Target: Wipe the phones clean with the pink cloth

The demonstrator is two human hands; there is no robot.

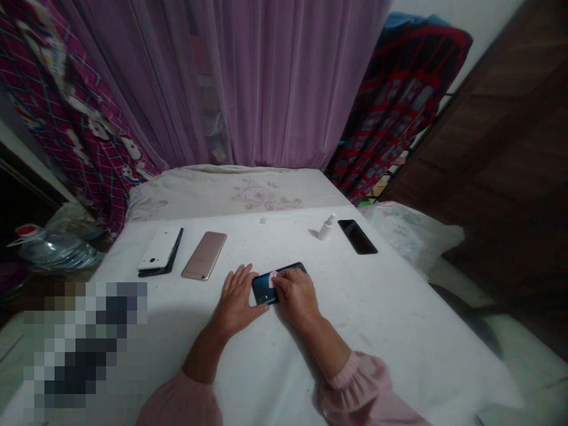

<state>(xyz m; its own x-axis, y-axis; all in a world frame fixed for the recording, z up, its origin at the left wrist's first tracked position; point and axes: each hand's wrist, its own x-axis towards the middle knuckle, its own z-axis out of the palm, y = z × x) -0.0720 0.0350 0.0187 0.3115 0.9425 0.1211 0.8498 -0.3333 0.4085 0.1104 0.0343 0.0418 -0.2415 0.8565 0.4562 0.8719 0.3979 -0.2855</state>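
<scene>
A dark teal smartphone point(266, 288) lies flat on the white table top point(381, 307), its screen side facing up. My left hand point(237, 299) rests flat with fingers spread, its edge against the phone's left end. My right hand point(295, 296) sits over the phone's right part, pinching a small pink pad point(272, 279) against its surface. That hand hides much of the phone. Pink sleeves cover both forearms.
Farther up the table lie a white phone on a black case point(160, 248), a rose-gold phone point(204, 255), a small white spray bottle point(327, 227) and a black phone point(357, 236). A cushion point(235, 195) and purple curtain point(284, 77) stand behind. A pixelated patch covers the lower left.
</scene>
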